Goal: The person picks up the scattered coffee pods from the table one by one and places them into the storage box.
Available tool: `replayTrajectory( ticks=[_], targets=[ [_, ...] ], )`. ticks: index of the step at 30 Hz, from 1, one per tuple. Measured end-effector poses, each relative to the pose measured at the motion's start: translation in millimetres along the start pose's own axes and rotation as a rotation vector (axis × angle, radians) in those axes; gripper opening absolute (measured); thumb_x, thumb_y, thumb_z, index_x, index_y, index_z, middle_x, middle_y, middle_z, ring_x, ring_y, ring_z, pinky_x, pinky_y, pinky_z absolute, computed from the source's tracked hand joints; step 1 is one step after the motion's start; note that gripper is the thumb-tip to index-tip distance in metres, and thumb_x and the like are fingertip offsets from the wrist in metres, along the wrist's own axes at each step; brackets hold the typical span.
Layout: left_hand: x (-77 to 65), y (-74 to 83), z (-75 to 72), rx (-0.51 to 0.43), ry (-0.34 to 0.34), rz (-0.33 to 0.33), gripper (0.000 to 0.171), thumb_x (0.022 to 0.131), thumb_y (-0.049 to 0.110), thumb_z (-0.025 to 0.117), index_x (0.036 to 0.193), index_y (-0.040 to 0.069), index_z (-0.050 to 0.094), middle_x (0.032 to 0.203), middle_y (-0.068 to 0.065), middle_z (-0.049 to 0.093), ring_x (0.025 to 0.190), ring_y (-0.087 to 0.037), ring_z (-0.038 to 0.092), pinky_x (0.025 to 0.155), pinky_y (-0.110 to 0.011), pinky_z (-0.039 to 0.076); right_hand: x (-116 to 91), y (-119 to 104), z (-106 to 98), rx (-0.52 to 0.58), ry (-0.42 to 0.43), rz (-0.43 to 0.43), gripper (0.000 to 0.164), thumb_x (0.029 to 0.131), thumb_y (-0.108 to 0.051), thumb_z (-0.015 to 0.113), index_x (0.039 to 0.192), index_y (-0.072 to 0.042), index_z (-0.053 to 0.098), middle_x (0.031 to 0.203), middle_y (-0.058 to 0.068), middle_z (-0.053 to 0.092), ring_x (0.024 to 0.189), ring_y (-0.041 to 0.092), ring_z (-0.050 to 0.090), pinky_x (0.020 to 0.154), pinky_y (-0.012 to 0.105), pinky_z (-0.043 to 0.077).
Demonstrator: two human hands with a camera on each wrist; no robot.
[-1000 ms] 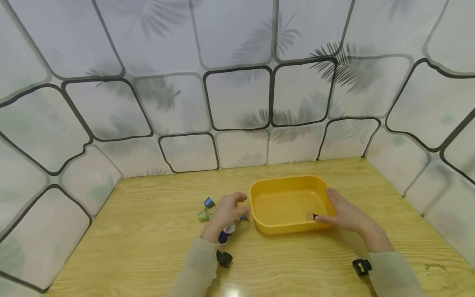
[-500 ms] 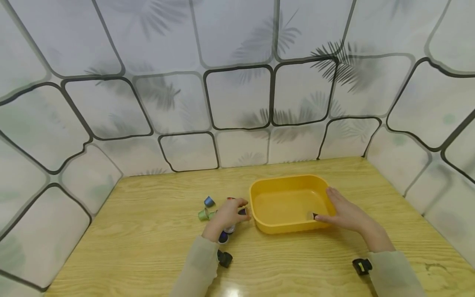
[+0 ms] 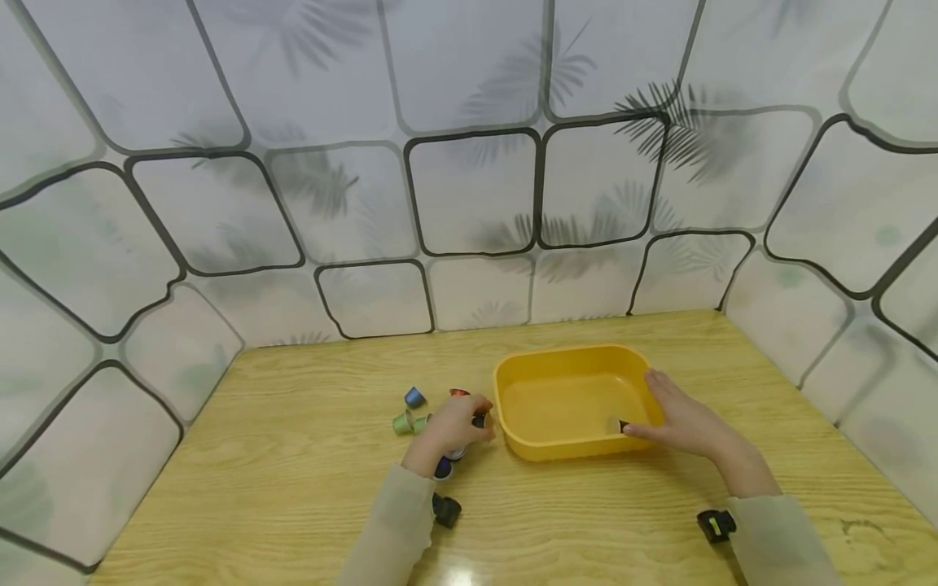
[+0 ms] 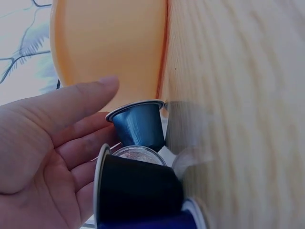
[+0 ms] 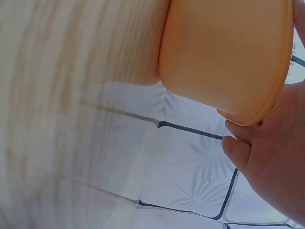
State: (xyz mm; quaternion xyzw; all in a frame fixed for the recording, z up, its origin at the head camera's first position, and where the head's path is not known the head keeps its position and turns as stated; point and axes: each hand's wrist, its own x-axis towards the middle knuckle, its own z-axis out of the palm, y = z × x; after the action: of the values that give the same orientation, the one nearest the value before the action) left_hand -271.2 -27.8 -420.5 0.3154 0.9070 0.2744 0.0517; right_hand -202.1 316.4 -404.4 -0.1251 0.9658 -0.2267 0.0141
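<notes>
In the head view my left hand (image 3: 454,423) is among small coffee capsules, its fingers around a dark one (image 3: 479,420). From the left wrist, a teal-blue capsule (image 4: 139,126) stands before the fingers, the thumb apart above its rim. A black capsule (image 4: 138,188) lies nearer the camera, beside the palm. My right hand (image 3: 685,417) holds the right end of a yellow tray (image 3: 564,449), thumb over the near rim and fingers along the side. Beside that thumb, a small dark capsule (image 3: 623,426) shows inside the tray. The right wrist view has fingertips at the tray's rim (image 5: 286,71).
Left of the tray lie a blue capsule (image 3: 414,397), a green capsule (image 3: 403,422) and a red capsule (image 3: 459,392). A purple capsule (image 3: 443,468) is close to the left wrist. Patterned cloth walls (image 3: 476,195) border the wooden table (image 3: 293,472).
My left thumb and forefinger have come closer together around the dark capsule. The red capsule shows more from behind that hand. My right hand and the tray hold their place.
</notes>
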Motion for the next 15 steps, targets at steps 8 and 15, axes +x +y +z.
replayTrajectory(
  ticks=[8, 15],
  targets=[
    [-2.7, 0.9, 0.9, 0.030, 0.011, -0.020, 0.036, 0.074, 0.008, 0.070, 0.108, 0.000, 0.060, 0.104, -0.010, 0.061, 0.097, -0.023, 0.055, 0.083, -0.035, 0.044, 0.2, 0.5, 0.6, -0.007, 0.002, 0.006, 0.102, 0.076, -0.053, 0.060, 0.134, 0.016, 0.011, 0.138, 0.034, 0.009, 0.125, 0.045, 0.011, 0.096, 0.057, 0.016],
    [-3.6, 1.8, 1.0, 0.105, -0.016, -0.065, 0.040, 0.070, 0.009, 0.074, 0.108, 0.005, 0.061, 0.104, -0.007, 0.060, 0.097, -0.023, 0.055, 0.082, -0.036, 0.043, 0.2, -0.6, -0.5, 0.004, -0.004, 0.004, 0.102, 0.076, -0.052, 0.060, 0.134, 0.016, 0.011, 0.138, 0.034, 0.008, 0.125, 0.046, 0.010, 0.096, 0.057, 0.015]
  ],
)
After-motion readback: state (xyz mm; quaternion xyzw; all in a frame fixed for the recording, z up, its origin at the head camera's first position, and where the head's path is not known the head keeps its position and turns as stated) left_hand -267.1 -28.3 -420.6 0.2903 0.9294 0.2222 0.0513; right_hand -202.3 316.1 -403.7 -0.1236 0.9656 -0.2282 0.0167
